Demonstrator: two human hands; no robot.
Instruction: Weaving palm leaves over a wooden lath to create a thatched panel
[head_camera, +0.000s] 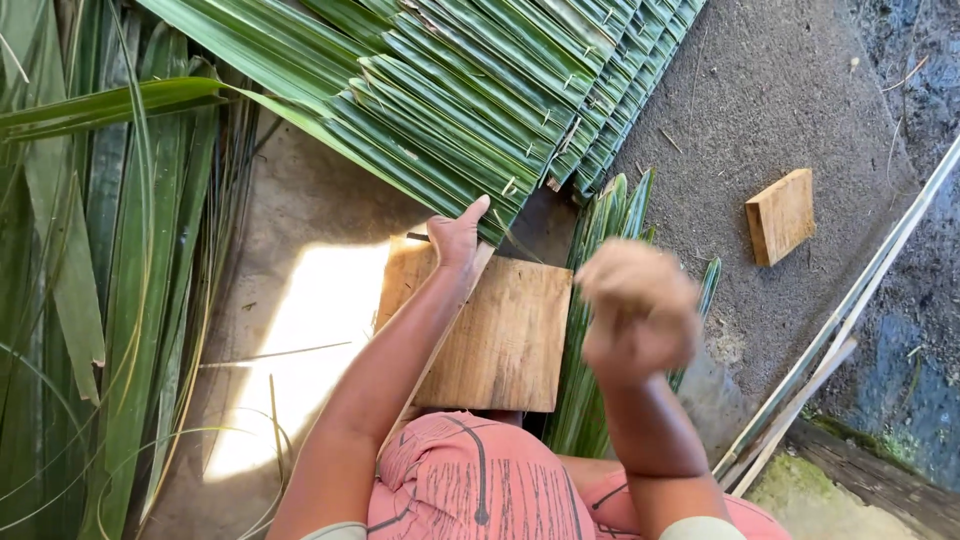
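My left hand (457, 235) reaches forward to the lower edge of a woven panel of green palm leaves (480, 90), thumb raised, fingers on the leaf ends and on a thin stick that runs back under my forearm. My right hand (637, 310) is raised and blurred, fingers curled in a loose fist; nothing shows in it. Between them a square wooden board (510, 340) lies flat on the ground. A bundle of folded palm leaves (590, 300) lies just right of the board, partly under my right hand.
Loose long palm fronds (110, 280) cover the ground at the left. A small wooden block (781, 215) lies on the concrete at the right. Several long pale sticks (850, 310) run diagonally at the far right. My knees in pink patterned cloth (470, 480) are at the bottom.
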